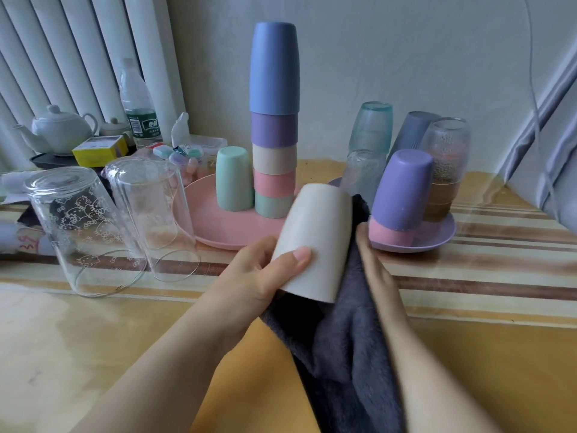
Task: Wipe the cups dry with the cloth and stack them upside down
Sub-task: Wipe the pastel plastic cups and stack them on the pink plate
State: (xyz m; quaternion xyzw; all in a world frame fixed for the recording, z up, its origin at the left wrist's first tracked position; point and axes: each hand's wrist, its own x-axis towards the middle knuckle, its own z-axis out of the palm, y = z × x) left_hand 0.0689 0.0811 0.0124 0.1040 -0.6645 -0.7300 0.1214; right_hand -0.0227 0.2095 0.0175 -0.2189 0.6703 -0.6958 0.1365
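Closest in, a dark grey plush cloth [340,348] hangs down between the person's forearms, its upper end bunched against the far side of a cream cup [315,242]. The left hand [253,276] holds that cup above the table [125,339], bottom tilted away, thumb pressed across its wall and fingers curled behind. The right hand [371,257] is mostly buried in the cloth beside the cup; whether its fingers are curled or flat I cannot tell.

Behind the cup, a pink plate [218,226] carries a tall tower of upside-down cups [274,120], blue on top, then purple, beige, pink and green, with a lone mint cup [234,178] inverted just beside it. To the right, a lilac plate [437,235] bears a purple cup [402,189] inverted over a pink one, with clear tumblers [446,164] behind. At left stand two inverted glasses [84,226], near a white teapot [59,129] and a water bottle [137,104].
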